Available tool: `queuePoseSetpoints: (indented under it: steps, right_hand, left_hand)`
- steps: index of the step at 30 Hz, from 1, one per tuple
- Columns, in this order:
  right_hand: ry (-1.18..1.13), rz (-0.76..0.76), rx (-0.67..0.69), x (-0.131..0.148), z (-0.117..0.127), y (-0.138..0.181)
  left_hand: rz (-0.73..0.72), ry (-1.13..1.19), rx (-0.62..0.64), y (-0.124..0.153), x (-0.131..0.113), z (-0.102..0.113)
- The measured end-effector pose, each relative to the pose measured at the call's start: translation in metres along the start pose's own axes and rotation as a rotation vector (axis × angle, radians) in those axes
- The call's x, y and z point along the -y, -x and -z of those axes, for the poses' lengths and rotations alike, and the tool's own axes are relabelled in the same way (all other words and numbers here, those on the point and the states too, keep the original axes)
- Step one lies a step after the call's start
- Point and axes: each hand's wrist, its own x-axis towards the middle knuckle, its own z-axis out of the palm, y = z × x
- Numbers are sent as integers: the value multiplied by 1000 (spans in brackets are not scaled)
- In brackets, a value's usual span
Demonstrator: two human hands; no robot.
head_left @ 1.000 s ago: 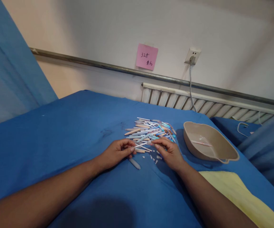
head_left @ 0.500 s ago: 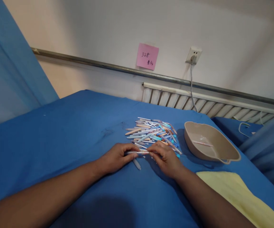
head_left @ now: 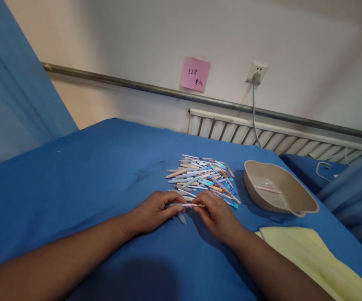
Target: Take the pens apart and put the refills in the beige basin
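Note:
Both hands meet at the near edge of a pile of pen parts [head_left: 196, 173], made up of pale barrels, thin white refills and blue-tipped pieces. My left hand [head_left: 159, 209] pinches the left end of a slim pen [head_left: 187, 205] between thumb and fingers. On its other end, my right hand [head_left: 215, 213] is closed in a pinch, so the pen lies level between them. Fingers hide both of its ends. A grey-blue pen barrel [head_left: 181, 218] rests on the sheet just below the left fingertips.
A beige basin [head_left: 294, 196] with one pinkish pen [head_left: 268, 190] inside stands to the right. Nearer lies a folded yellow cloth [head_left: 312, 255], beside my right forearm. Behind the blue-covered bed [head_left: 90, 175] are a radiator [head_left: 231, 129], a metal rail and a plugged-in socket.
My right hand has shifted slightly left and down, and the pen between the hands sits a little lower. The pile and basin are unchanged.

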Motion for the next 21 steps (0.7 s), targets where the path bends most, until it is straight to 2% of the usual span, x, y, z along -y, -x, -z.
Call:
queuePoseSetpoints:
  steps: [7, 16, 21]
  right_hand:
    - [-5, 21, 4, 3, 0, 0]
    - [10, -55, 47, 5, -2, 1]
    - [-5, -75, 6, 2, -5, 1]
  left_hand:
    - [33, 80, 64, 1, -1, -1]
    - [-65, -142, -94, 2, 3, -3]
    - [-34, -44, -164, 3, -1, -2]
